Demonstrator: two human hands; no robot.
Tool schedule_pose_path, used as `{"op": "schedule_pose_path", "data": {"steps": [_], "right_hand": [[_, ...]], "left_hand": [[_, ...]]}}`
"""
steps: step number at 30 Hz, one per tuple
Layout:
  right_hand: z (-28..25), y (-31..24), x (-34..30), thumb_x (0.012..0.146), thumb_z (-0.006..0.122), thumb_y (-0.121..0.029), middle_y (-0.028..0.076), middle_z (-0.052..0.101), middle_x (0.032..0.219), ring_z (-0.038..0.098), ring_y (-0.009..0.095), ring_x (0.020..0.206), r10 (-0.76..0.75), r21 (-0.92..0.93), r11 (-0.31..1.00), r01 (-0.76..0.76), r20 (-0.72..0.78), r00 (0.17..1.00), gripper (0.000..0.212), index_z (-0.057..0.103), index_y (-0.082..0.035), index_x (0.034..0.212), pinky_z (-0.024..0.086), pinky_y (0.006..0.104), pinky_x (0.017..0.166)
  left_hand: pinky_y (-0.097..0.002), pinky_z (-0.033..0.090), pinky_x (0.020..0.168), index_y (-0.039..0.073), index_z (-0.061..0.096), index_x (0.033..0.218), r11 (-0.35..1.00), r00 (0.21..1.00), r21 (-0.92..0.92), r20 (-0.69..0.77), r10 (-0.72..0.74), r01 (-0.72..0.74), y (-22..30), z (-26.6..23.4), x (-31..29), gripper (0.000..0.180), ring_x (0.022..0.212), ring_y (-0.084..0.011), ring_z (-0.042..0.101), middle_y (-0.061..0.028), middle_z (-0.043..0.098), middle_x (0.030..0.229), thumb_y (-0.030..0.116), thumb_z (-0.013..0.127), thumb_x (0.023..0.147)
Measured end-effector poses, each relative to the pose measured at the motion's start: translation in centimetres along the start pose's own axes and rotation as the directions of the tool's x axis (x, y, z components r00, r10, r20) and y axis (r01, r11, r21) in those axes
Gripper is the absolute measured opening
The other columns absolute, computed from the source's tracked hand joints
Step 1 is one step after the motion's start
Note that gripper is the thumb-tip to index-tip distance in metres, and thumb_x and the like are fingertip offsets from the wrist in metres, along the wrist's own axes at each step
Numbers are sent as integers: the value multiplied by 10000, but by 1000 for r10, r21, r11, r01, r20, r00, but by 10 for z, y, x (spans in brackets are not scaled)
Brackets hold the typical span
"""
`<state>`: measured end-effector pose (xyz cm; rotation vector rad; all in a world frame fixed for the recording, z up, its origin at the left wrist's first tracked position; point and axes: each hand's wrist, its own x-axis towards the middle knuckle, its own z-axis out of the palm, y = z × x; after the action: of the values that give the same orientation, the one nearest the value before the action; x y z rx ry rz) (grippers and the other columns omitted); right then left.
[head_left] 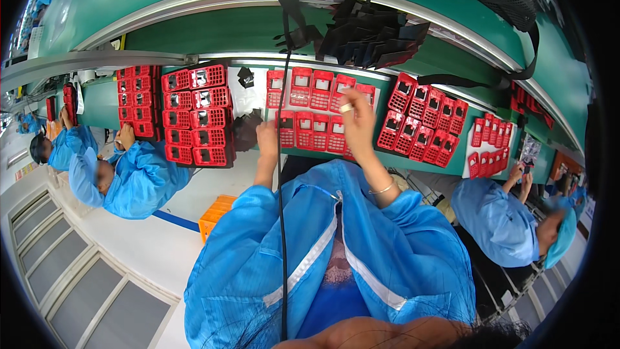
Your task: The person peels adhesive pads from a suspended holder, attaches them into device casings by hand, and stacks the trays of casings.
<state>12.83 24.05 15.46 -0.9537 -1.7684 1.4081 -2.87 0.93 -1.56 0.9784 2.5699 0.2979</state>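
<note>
Red plastic handheld-device housings (321,88), each with a window and a grid of key holes, lie in two rows on a white sheet in front of me. My right hand (359,126) hovers over the right part of these rows. Its fingers are bent together, a white band wraps one finger, and anything pinched is too small to make out. Beside the left end of the near row is my left hand (267,139), fingers curled in. Dark thin film pieces (246,130) lie right next to its fingertips; whether it grips one is unclear.
Trays of red housings stand left (197,116) and right (423,119) on the green bench (303,148). Black pouches (374,32) hang above the far edge. A black cable (282,220) runs down the view. Co-workers in blue sit left (145,178) and right (494,220). An orange crate (215,215) stands low left.
</note>
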Motion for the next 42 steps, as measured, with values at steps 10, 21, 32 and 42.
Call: {"op": "schedule_pose_path", "data": {"steps": [10,21,32,42], "right_hand": [[70,97,-67,946,621,-162,194,666,1076,658,394,952,210,-343,938,-55,433,876,303,616,5,1199,535,443,824],[91,70,-48,861,706,-207,270,636,1151,620,448,1065,172,-202,974,-100,380,909,523,521,24,1292,505,489,889],[78,67,-39,926,597,-100,272,672,991,655,455,918,202,-232,964,-129,326,924,428,518,-16,1337,520,504,755],[70,75,-37,985,549,-116,263,657,1192,659,375,1104,211,-87,977,-192,418,884,408,530,-1,1376,508,387,932]], "left_hand": [[-468,549,769,-33,570,1064,968,972,-94,42,-229,232,43,-38,-3,169,865,-411,667,-204,675,865,29,576,906],[-302,589,787,-17,608,1269,633,990,-767,23,-138,106,61,-43,-26,300,900,-167,699,-119,702,1063,55,606,978],[-247,521,666,-26,640,1231,416,959,-899,15,-283,137,92,-46,-33,301,801,-99,643,-61,707,994,9,656,933],[-278,524,774,26,620,1228,22,939,-952,296,-177,304,95,-44,-20,247,911,-111,647,-51,685,1072,79,596,988]]}}
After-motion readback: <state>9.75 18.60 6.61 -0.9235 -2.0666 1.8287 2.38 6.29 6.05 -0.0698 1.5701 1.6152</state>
